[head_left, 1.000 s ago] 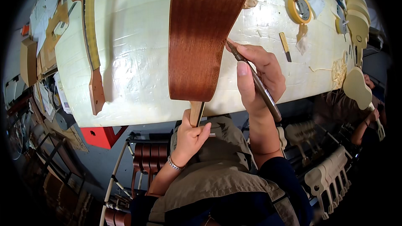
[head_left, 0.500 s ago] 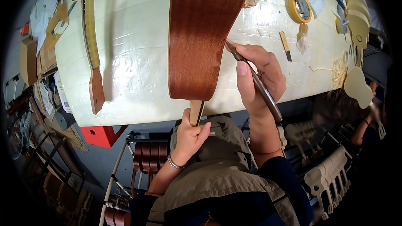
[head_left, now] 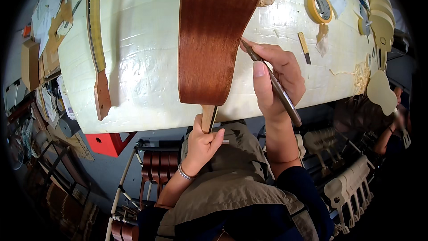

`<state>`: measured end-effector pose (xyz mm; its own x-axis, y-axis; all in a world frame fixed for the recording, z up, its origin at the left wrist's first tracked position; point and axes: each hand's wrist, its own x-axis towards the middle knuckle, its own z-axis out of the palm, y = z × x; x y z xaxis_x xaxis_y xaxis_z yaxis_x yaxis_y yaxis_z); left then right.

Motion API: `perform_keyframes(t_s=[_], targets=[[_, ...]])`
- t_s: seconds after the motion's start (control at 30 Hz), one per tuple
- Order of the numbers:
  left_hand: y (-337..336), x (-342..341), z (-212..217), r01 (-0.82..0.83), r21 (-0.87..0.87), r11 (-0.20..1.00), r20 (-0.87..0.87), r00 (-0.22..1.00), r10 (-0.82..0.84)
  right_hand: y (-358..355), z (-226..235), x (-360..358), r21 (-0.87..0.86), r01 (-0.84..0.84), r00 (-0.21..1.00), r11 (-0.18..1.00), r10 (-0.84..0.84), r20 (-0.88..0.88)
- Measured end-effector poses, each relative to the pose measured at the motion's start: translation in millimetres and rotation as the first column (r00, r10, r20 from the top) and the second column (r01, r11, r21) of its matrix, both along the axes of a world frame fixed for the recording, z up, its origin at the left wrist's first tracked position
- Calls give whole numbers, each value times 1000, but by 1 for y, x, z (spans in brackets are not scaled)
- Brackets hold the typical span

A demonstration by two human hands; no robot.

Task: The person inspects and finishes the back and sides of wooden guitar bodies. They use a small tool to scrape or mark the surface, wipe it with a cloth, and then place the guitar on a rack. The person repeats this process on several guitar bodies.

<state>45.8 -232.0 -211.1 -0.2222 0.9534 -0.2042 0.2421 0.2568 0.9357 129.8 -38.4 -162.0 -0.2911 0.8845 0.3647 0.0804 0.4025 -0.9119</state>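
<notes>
A small guitar or ukulele with a reddish-brown wooden body (head_left: 209, 40) stands on its edge over the table, its curved side turned up toward me. Its pale neck (head_left: 207, 118) points at me, and my left hand (head_left: 203, 145) is wrapped around it. Between the thumb and fingers of my right hand (head_left: 281, 78) is a dark brown marker pen (head_left: 276, 87). The pen's tip meets, or comes very close to, the right edge of the body at the waist. The body's underside and far end are out of sight.
On the pale covered table (head_left: 147, 62) lie another neck with yellow tape (head_left: 96, 40) at left, and a tape roll (head_left: 319, 8) and small knife (head_left: 304, 47) at right. A red box (head_left: 107, 144) sits below. Racks of instrument bodies (head_left: 347, 192) flank me. Another person's arm (head_left: 385, 138) shows far right.
The instrument has shifted very slightly up and left in the picture. My right hand and the pen have barely moved along its edge; both grips stay the same.
</notes>
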Motion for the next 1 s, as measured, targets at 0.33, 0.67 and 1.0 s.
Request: perform_keyframes(t_s=[0.33, 0.67, 1.0], targets=[[0, 0, 1, 4, -20, 1000, -3, 1000, -4, -3, 1, 2, -27, -12, 1000, 1000, 12, -4], [-1, -1, 0, 3, -16, 1000, 3, 1000, -3, -9, 1, 6, -60, -39, 999, 997, 40, 9], [-6, -1, -9, 10, 19, 1000, -52, 999, -9, -9, 3, 5, -89, -46, 999, 995, 47, 6]])
